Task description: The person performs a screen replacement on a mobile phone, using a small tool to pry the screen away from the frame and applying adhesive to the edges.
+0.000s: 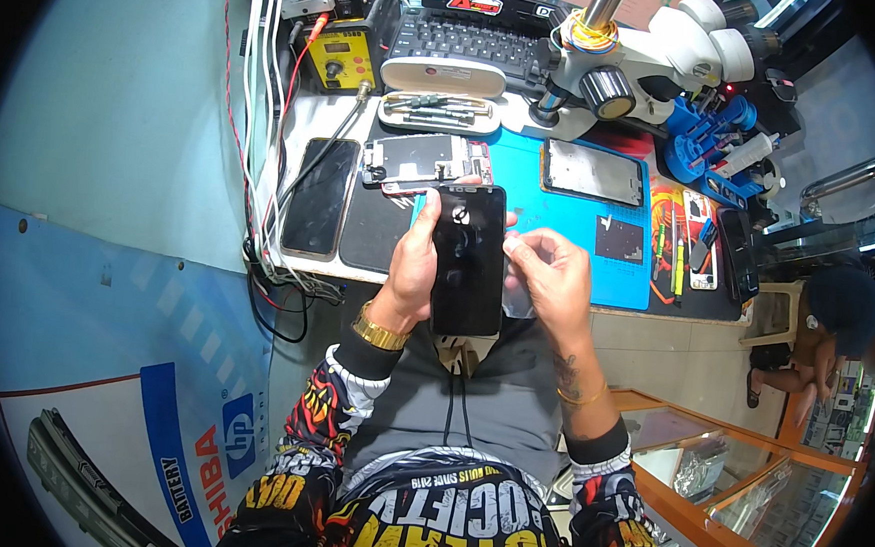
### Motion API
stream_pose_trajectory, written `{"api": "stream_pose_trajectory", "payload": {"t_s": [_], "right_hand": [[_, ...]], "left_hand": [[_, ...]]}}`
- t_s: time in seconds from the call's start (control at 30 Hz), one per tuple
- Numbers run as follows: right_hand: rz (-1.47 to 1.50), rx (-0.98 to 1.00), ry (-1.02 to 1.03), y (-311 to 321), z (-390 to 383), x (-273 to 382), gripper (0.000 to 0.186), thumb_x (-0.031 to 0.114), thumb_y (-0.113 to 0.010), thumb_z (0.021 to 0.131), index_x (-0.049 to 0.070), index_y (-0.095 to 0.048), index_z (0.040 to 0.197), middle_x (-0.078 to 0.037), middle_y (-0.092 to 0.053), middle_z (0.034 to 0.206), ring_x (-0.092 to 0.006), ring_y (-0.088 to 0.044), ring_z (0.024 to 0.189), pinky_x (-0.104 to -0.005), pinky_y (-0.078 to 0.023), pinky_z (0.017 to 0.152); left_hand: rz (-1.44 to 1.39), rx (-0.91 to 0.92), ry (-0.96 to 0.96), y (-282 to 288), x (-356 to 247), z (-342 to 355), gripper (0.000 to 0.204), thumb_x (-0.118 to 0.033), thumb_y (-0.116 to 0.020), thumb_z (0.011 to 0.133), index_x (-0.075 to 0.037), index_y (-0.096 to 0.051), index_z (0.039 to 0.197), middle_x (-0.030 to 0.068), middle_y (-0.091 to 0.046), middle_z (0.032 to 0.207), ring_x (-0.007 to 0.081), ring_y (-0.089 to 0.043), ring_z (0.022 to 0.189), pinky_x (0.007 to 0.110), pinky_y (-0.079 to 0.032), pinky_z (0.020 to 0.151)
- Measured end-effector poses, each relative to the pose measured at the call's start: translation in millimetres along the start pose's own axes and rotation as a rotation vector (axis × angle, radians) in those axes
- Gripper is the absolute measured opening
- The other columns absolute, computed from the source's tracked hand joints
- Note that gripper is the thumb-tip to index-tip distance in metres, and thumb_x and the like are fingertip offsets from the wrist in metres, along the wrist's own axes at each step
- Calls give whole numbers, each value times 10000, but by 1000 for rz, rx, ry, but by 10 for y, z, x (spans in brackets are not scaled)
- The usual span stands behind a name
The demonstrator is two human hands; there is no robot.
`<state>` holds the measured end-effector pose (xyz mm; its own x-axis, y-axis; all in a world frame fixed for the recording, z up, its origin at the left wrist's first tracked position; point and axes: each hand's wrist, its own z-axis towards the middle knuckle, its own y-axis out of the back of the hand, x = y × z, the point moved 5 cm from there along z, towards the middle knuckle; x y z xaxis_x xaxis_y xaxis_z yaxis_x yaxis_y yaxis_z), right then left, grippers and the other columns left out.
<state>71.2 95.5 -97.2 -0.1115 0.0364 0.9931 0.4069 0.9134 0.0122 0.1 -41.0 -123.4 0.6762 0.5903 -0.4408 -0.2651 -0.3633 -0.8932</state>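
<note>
A black smartphone (pixel 469 265) is upright in front of me, its dark screen facing up with a small light reflection near the top. My left hand (pixel 415 269) grips it by the left edge, thumb along the side and fingers behind. Close to the phone's right edge, my right hand (pixel 553 278) is closed in a pinch. A thin clear plastic film (pixel 517 296) hangs from those fingers beside the phone; its upper part is hidden by the hand. Just beyond the phone, an opened phone with bare inner parts (pixel 414 160) lies on the table.
Another dark phone (pixel 320 198) lies at left. A blue mat (pixel 560 243) carries a detached phone screen (pixel 593 172). Behind are a screwdriver case (pixel 439 113), a microscope (pixel 609 88) and a yellow-fronted station (pixel 341 62). Cables (pixel 264 163) hang at left. A person (pixel 836 318) sits at far right.
</note>
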Motion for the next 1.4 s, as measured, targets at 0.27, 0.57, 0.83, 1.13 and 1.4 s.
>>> {"api": "stream_pose_trajectory", "payload": {"t_s": [0.27, 0.57, 0.83, 1.13, 1.4], "right_hand": [[4, 30, -38, -6, 32, 7, 177, 119, -717, 989, -39, -727, 910, 2, -652, 721, -48, -584, 653, -232, -541, 590], [127, 91, -124, 72, -57, -14, 176, 129, -691, 1004, -18, -692, 908, -30, -679, 765, -86, -643, 670, -240, -542, 632], [56, 94, -128, 76, -53, -48, 165, 125, -702, 992, -27, -702, 926, -38, -687, 756, -93, -654, 649, -243, -535, 600], [-40, 43, -69, 28, -101, -24, 183, 120, -695, 1002, -48, -713, 930, -34, -681, 738, -87, -637, 649, -246, -530, 598], [27, 36, -21, 5, -51, -63, 175, 99, -692, 1004, -59, -713, 934, -32, -677, 738, -73, -613, 656, -241, -525, 600]], "left_hand": [[-2, 52, 25, 4, -22, 19, 674, -567, -242, 1117, -62, -418, 1529, 242, -620, 1371, 344, -676, 1189, 493, -607, 965], [-10, 55, -25, -4, -43, 75, 557, -498, -244, 1136, -104, -441, 1476, 251, -619, 1347, 351, -680, 1165, 488, -616, 949], [104, -12, -16, 0, -43, 89, 586, -526, -230, 1135, -73, -482, 1409, 237, -663, 1264, 312, -705, 1083, 443, -625, 917], [136, -42, -6, 8, -45, 40, 590, -539, -251, 1130, -75, -482, 1412, 219, -683, 1214, 297, -721, 1055, 439, -641, 882], [144, -35, 2, -4, -48, 19, 579, -527, -249, 1133, -75, -474, 1416, 217, -678, 1231, 297, -729, 1046, 453, -650, 870]]}}
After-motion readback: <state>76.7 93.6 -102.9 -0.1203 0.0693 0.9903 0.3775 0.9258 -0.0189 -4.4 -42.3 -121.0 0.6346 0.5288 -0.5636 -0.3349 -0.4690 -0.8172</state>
